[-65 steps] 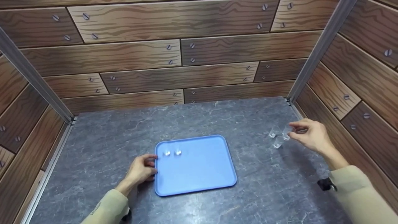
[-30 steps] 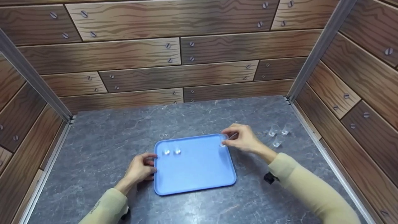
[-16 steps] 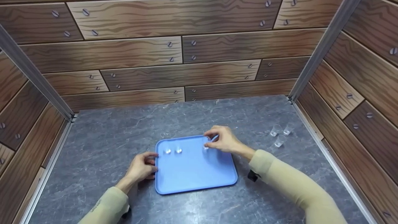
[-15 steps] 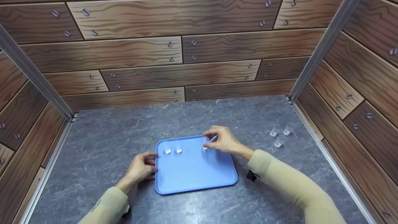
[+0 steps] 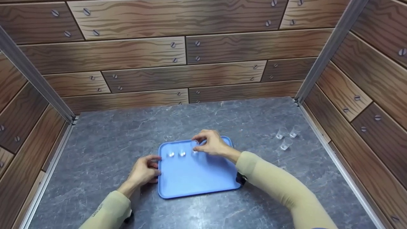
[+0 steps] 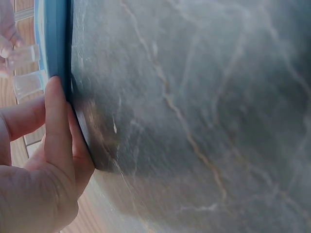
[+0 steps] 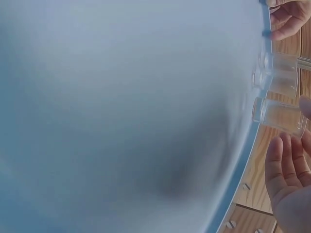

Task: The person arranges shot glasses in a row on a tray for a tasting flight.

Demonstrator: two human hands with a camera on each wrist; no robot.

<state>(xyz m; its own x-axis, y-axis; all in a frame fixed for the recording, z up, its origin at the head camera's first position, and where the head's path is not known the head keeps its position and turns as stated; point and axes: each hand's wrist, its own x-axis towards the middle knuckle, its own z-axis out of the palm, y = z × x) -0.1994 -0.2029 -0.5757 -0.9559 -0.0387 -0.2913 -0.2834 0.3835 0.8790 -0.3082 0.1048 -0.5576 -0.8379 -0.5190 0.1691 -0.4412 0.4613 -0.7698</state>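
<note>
Pinched a small clear cup [image 5: 195,152] in the right hand [image 5: 211,144], with the fingers [image 7: 275,165] and thumb clamped on opposite sides of it, close to the rim. Held that cup about upright at the far part of the blue tray [image 5: 190,178]; could not tell base touching tray from base just above it. Rested the left hand [image 5: 142,171] at the left edge of the tray, with fingers slightly bent and apart, tips touching the rim from outside.

Had a second cup [image 5: 182,153] standing on the tray just left of the pinched one, and a third cup [image 5: 170,154] beside that, nearer the tray's far left corner, all three roughly in a row along the tray's far side.

Wore pale sleeves [image 5: 283,184] on both arms, with the right cuff crossing the tray's right side and a black device [image 5: 240,179] under it at the tray's right edge.

Had a fourth cup [image 5: 281,133], a fifth cup [image 5: 294,131] and a sixth cup [image 5: 286,144] grouped on the gray marbled table [image 5: 127,133], well to the right of the tray, with the fifth farthest from it. Faced a wood-patterned wall [image 5: 133,22] well beyond the tray.
</note>
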